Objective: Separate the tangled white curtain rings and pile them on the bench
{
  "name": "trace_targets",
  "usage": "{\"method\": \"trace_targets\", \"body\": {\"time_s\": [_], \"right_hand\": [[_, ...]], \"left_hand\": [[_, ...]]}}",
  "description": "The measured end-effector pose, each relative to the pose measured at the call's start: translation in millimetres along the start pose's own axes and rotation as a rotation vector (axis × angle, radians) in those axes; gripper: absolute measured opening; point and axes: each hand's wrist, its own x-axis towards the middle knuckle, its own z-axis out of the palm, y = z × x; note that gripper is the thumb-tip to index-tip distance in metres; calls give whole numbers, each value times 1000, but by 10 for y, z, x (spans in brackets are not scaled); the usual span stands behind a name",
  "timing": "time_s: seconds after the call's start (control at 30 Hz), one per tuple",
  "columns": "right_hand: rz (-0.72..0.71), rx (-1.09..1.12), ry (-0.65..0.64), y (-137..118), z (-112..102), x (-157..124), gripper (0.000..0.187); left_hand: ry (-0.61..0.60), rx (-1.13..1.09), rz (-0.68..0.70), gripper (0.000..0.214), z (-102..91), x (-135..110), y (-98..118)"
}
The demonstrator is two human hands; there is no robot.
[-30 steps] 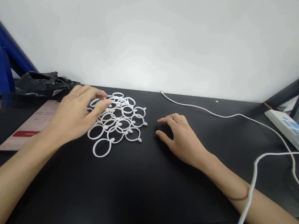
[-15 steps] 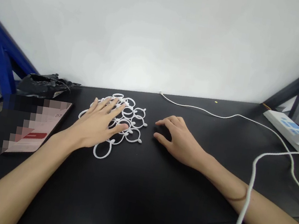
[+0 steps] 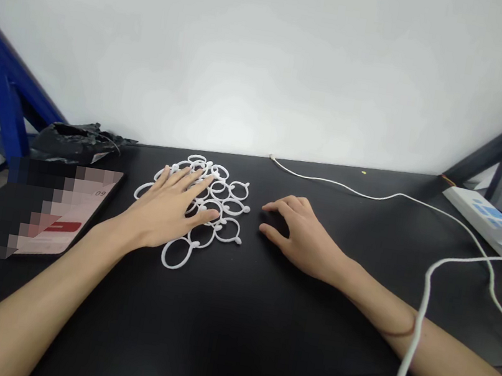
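A heap of several white plastic rings (image 3: 224, 204), each with a small tab, lies on the black table (image 3: 221, 322). My left hand (image 3: 167, 207) lies flat on the left part of the heap, fingers stretched out and spread. One ring (image 3: 176, 253) sticks out just below its thumb side. My right hand (image 3: 299, 230) rests on the table to the right of the rings, apart from them, fingers loosely curled downward with nothing in them.
A phone (image 3: 63, 210) with a partly blurred screen lies at the left. A crumpled black bag (image 3: 74, 139) sits behind it. White cables (image 3: 424, 289) cross the right side, running to a white power strip (image 3: 495, 227). A white wall stands right behind the table.
My left hand has moved right from the phone side onto the ring heap and flattened there. The rings shifted slightly right. The right hand has stayed put.
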Motion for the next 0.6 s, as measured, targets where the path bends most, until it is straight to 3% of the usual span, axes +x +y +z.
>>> {"method": "trace_targets", "body": {"time_s": [0.37,0.6], "right_hand": [[-21,12,10,4,-5,-6,31],[-26,7,0,5,-5,-3,31]], "left_hand": [[94,2,42,77,-38,-28,29],[86,-3,35,78,-59,-42,58]]}}
